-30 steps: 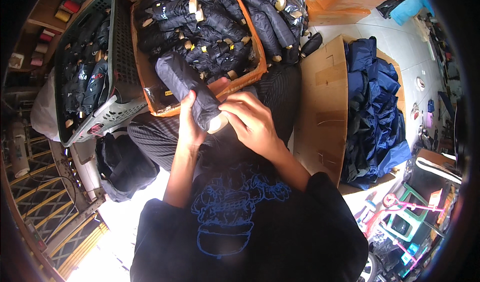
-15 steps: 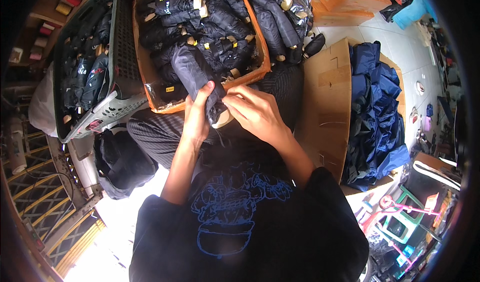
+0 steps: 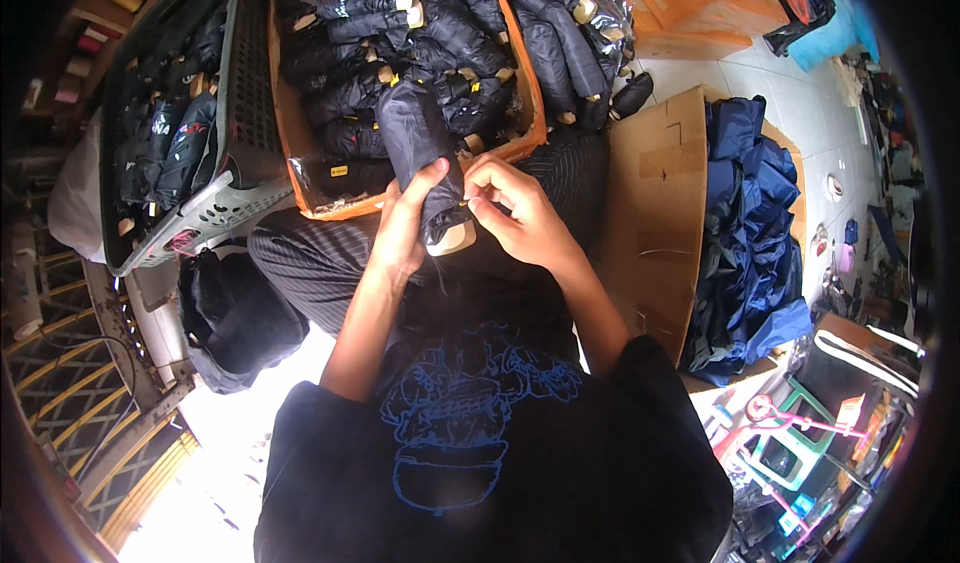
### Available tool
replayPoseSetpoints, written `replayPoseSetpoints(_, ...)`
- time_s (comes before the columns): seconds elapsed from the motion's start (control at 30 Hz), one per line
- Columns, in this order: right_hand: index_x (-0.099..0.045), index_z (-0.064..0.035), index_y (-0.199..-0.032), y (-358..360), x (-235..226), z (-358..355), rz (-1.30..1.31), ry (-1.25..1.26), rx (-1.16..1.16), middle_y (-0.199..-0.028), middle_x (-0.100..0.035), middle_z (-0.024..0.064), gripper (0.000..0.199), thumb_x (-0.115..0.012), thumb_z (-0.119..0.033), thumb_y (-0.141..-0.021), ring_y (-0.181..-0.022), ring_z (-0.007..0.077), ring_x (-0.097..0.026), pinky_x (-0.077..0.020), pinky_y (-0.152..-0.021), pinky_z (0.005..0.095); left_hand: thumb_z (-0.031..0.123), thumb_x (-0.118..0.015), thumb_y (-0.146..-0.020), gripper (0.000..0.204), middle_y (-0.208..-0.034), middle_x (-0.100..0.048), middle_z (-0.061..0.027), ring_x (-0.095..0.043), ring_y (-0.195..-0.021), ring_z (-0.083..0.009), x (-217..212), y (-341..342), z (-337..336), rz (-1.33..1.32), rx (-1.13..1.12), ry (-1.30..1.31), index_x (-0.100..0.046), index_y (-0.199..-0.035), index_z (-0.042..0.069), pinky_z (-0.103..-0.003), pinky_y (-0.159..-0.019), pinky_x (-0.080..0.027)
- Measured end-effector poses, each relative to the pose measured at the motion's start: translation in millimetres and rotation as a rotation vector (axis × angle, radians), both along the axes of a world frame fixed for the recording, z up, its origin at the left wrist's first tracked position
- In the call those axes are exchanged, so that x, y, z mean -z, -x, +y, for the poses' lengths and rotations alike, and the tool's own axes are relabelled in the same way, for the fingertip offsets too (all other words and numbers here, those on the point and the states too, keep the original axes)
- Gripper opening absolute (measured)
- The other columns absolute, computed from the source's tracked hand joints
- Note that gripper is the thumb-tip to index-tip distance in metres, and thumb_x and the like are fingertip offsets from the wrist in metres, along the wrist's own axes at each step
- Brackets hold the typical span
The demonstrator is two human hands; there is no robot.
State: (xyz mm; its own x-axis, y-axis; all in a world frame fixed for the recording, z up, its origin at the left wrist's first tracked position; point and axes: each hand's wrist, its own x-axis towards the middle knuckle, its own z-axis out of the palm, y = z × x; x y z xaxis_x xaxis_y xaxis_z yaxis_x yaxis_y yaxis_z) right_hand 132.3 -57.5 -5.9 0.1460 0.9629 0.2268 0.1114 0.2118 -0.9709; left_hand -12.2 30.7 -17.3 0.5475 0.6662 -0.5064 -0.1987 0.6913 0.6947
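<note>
While the left hand (image 3: 402, 233) curls round the lower part of a black bundle (image 3: 412, 128), thumb laid along its near face and fingers behind, the right hand (image 3: 525, 213) works close at its side, thumb and forefinger drawn nearly together at the bundle's edge; what they pinch, if anything, is too small to tell; the bundle is held above the lap, between the hands, its pale end (image 3: 452, 239) toward the body and its other end toward a box (image 3: 345, 208) with orange edges; similar black bundles fill that box; more lie in a grey crate (image 3: 228, 195) to its left, and others sit just beyond its right side; farther right stands a carton (image 3: 650, 188) heaped with blue cloth (image 3: 748, 233); a black bag (image 3: 245, 318) rests near the left knee.
</note>
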Motion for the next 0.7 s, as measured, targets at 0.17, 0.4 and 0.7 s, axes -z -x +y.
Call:
replayPoseSetpoints(0.17,-0.055,0.0003,-0.099,-5,-4,2,-0.348,-0.167,0.055,-0.095,-0.059,0.0114,0.023,-0.069,0.000,-0.080,-0.077,0.0221,-0.060,-0.0490,-0.069,0.0317,0.032,-0.076,-0.079,0.050,-0.095,-0.063,-0.0104,-0.063,-0.084,-0.0180,-3,-2,0,0.040,-0.049,0.002,-0.057,-0.108,-0.003,-0.031,-0.078,-0.050)
replayPoseSetpoints(0.4,-0.055,0.0005,-0.097,-6,0,4,-0.439,-0.046,0.045,-0.090,-0.059,0.0144,0.012,-0.060,0.003,-0.085,-0.081,0.0299,-0.061,-0.0487,-0.071,0.0359,0.032,-0.074,-0.080,0.046,-0.093,-0.064,-0.0085,-0.063,-0.082,-0.0167,-5,-7,-4,0.084,-0.077,-0.006,-0.058,-0.107,-0.001,-0.030,-0.076,-0.051)
replayPoseSetpoints(0.7,-0.056,-0.0013,-0.094,-4,-3,4,-0.225,-0.039,0.036,-0.083,-0.056,0.0110,0.018,-0.069,-0.002,-0.081,-0.074,0.0256,-0.058,-0.0465,-0.067,0.0338,0.039,-0.067,-0.085,0.038,-0.090,-0.065,-0.0051,-0.063,-0.074,-0.0135,12,-1,0,-0.160,0.084,0.198,-0.060,-0.102,0.006,-0.027,-0.066,-0.052)
